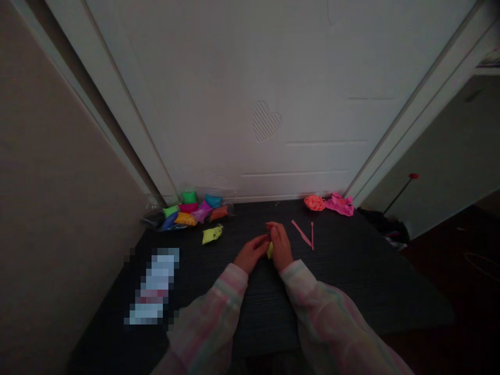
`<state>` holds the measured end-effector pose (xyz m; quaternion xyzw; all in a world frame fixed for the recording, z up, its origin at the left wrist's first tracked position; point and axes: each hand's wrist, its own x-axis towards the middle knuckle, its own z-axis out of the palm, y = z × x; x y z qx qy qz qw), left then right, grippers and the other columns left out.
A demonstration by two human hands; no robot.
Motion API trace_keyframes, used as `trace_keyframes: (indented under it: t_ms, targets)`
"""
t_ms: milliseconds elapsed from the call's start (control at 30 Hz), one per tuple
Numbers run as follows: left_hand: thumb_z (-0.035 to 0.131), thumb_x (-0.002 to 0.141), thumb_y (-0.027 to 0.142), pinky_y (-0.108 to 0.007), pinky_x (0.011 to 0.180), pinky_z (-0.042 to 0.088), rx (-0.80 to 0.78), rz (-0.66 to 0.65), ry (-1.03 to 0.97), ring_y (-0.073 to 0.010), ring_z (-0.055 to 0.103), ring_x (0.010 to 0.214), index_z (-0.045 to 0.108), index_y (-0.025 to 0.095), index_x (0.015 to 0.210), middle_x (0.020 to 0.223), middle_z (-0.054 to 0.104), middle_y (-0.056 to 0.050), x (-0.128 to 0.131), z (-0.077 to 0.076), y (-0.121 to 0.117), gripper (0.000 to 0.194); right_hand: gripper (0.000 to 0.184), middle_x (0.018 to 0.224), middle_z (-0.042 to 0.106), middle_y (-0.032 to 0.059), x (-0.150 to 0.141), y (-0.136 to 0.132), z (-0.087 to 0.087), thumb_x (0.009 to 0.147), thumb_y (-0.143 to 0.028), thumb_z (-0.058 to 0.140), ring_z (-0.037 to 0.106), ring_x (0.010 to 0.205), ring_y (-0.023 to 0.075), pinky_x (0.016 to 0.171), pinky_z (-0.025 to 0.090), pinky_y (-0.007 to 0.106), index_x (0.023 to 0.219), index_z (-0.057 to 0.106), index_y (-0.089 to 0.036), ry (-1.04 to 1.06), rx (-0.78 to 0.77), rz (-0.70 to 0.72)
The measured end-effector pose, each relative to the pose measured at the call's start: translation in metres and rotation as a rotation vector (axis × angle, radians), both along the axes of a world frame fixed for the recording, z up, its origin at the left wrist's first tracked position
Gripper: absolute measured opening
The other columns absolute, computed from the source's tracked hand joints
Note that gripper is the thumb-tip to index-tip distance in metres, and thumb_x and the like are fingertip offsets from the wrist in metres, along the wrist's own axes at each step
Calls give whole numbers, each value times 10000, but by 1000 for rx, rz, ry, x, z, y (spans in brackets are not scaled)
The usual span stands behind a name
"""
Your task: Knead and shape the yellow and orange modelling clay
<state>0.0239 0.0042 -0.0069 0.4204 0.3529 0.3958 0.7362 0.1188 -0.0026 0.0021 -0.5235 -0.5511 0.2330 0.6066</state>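
Observation:
Close together over the middle of the dark table point(265, 312) are my left hand point(250, 253) and my right hand point(281, 247). A small piece of yellow modelling clay point(270, 251) shows between them, pressed by the bent fingers of both hands; most of it is hidden. Ahead and to the left lies a crumpled yellow clay packet point(212, 235). Two thin pink plastic modelling tools point(302, 234) rest to the right of my right hand, their lower ends meeting in a V.
Several coloured clay packets point(187, 213) lie in clear plastic at the back left. An orange ruffled clay shape point(314, 203) and a pink crumpled piece point(339, 204) sit at the back right. A blurred-out bright device point(154, 286) lies at left. A white panel point(219, 104) closes the back.

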Motion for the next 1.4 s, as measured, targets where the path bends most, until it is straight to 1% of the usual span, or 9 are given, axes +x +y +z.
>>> trace_keyframes:
  t_ms: [200,333,600,733,867,967,1133,1233,1400]
  targets:
    - [567,592,203,-258,765,350,71,-21,46,-143,513,812,582,151,859,893,593,-52,0,11,-4,273,285,833,473,42,1,0,1,774,-336,246,449,801,142,713,355,304,850,474,-183,15,-13,-15]
    - [587,561,156,-260,796,334,88,-38,17,-146,503,849,585,157,841,892,590,-50,1,15,-6,280,304,843,474,42,2,1,-2,773,-352,233,447,815,142,726,353,311,839,478,-185,31,-14,-20]
    - [602,529,115,-242,755,347,88,-49,-4,-140,499,835,572,165,873,909,580,-42,2,12,-7,349,321,845,473,42,4,2,-5,775,-363,222,445,825,138,755,342,316,835,478,-179,51,-20,-25]
    - [558,575,167,-212,597,365,11,-13,-72,-125,512,717,549,160,921,873,587,-46,1,6,-4,346,333,853,471,46,3,1,-5,779,-365,205,444,822,139,732,354,312,852,471,-178,63,-36,-32]
    - [471,620,244,-196,455,320,-57,111,-173,-108,492,563,524,115,945,697,593,-59,-4,9,0,353,336,865,469,47,3,1,-5,777,-374,210,449,812,142,692,372,306,854,473,-180,67,-57,-39]
    - [409,645,276,-225,480,364,-134,160,-235,-118,498,535,529,104,890,573,550,-37,-9,16,0,323,333,852,473,46,4,1,-4,779,-370,210,447,817,145,707,362,317,850,473,-179,56,-53,-54]
    - [393,673,343,-290,551,426,-254,197,-300,-126,525,515,510,132,712,488,476,8,-13,22,1,244,340,844,472,52,3,0,-1,782,-360,199,445,806,148,688,358,312,850,471,-168,33,-74,-54]
    - [412,672,363,-269,507,429,-288,210,-309,-128,536,510,480,136,656,493,475,12,-13,21,2,237,340,838,469,52,3,-1,0,784,-353,194,445,803,148,680,356,307,851,470,-165,21,-81,-52]
    - [451,657,253,-246,501,437,-314,231,-283,-145,565,590,469,129,638,573,530,-13,-13,22,1,127,331,824,466,46,3,0,0,785,-350,201,448,786,144,669,358,299,841,472,-170,19,-83,-44]
